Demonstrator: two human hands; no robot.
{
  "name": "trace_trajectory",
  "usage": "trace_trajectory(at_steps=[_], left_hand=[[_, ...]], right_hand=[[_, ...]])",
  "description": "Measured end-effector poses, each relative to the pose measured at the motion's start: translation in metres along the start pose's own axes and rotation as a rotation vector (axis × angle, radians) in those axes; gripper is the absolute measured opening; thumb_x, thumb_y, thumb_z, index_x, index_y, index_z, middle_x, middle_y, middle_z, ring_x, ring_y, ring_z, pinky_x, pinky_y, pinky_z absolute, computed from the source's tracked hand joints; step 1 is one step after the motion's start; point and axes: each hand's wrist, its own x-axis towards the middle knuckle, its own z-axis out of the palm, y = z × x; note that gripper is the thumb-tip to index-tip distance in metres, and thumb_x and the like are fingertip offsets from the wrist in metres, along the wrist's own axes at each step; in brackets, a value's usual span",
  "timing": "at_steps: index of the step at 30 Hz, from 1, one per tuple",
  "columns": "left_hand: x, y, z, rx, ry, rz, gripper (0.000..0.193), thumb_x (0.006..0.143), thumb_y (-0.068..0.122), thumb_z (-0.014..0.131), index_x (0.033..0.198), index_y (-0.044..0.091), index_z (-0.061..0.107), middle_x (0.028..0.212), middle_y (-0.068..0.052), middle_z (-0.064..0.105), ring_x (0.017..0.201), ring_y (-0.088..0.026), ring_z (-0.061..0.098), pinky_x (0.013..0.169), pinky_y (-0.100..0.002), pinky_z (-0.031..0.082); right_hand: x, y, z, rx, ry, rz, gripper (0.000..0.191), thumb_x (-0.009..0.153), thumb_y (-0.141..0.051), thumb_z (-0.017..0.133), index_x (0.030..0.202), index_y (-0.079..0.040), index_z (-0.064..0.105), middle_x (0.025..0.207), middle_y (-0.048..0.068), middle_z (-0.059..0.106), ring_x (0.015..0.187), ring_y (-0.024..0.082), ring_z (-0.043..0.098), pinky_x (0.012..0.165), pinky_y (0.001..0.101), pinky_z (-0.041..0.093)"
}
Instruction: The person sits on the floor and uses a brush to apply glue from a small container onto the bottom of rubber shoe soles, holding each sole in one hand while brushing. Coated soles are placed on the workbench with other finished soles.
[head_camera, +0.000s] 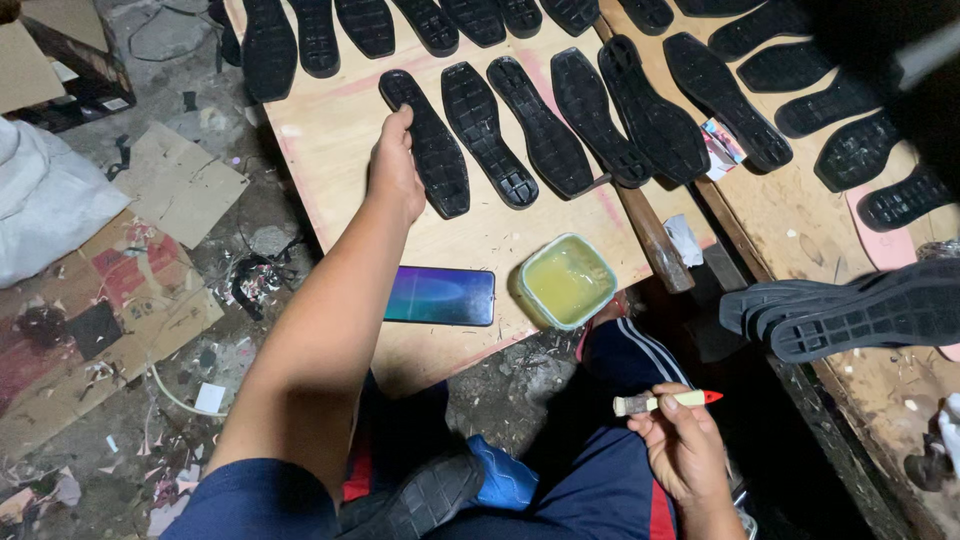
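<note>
My left hand reaches forward onto the wooden board and touches the near edge of a black shoe sole, the leftmost of a row of several soles lying tread up. My right hand rests low near my lap, closed around a small brush with a pale handle and a red tip. A shallow green tub of yellowish glue sits on the board's near edge, between the two hands. Another black sole lies across my lap.
A dark smartphone lies on the board left of the glue tub. More soles cover a second board at right, and a stack of soles juts out there. Cardboard scraps and litter cover the floor at left.
</note>
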Motion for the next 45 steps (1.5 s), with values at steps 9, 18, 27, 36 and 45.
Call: trace_trajectory(at_steps=[9, 18, 27, 36, 45], left_hand=[[-0.002, -0.012, -0.001, 0.19, 0.051, 0.22, 0.066, 0.093, 0.035, 0.066, 0.142, -0.005, 0.049, 0.14, -0.016, 0.055, 0.132, -0.026, 0.048, 0.111, -0.038, 0.036], [-0.052, 0.003, 0.0, 0.408, 0.1, 0.333, 0.066, 0.094, 0.031, 0.063, 0.146, -0.005, 0.044, 0.147, -0.018, 0.054, 0.139, -0.026, 0.048, 0.115, -0.034, 0.034], [-0.312, -0.044, -0.056, 0.78, -0.419, -0.202, 0.043, 0.092, 0.02, 0.07, 0.128, -0.001, 0.068, 0.104, -0.014, 0.067, 0.087, -0.018, 0.056, 0.078, -0.033, 0.048], [-0.421, -0.052, -0.127, 1.621, -0.294, 0.269, 0.095, 0.061, 0.036, 0.091, 0.142, 0.007, 0.051, 0.143, -0.013, 0.052, 0.126, -0.033, 0.05, 0.102, -0.047, 0.042], [-0.431, -0.054, -0.127, 1.639, -0.264, 0.349, 0.065, 0.061, 0.026, 0.087, 0.118, 0.01, 0.06, 0.117, -0.008, 0.062, 0.113, -0.03, 0.056, 0.097, -0.047, 0.041]], right_hand=[[0.0, 0.0, 0.0, 0.001, -0.005, -0.001, 0.022, 0.102, -0.01, 0.059, 0.119, 0.003, 0.064, 0.103, 0.018, 0.071, 0.09, 0.03, 0.071, 0.08, 0.0447, 0.058], [0.0, 0.001, 0.004, -0.012, -0.04, -0.011, 0.021, 0.103, -0.009, 0.06, 0.119, 0.004, 0.065, 0.1, 0.021, 0.072, 0.091, 0.03, 0.072, 0.081, 0.0452, 0.059], [0.001, -0.004, 0.012, -0.104, 0.015, 0.035, 0.027, 0.103, -0.017, 0.057, 0.116, 0.006, 0.065, 0.102, 0.021, 0.072, 0.092, 0.029, 0.072, 0.083, 0.0444, 0.059], [-0.005, -0.026, 0.074, -0.401, 0.033, -0.086, 0.026, 0.099, -0.012, 0.064, 0.12, 0.004, 0.068, 0.099, 0.013, 0.071, 0.081, 0.019, 0.068, 0.076, 0.0357, 0.057], [0.054, -0.081, 0.193, -1.456, -0.252, -0.806, 0.017, 0.096, -0.017, 0.074, 0.109, -0.007, 0.076, 0.124, 0.017, 0.063, 0.116, 0.032, 0.057, 0.101, 0.042, 0.046]])
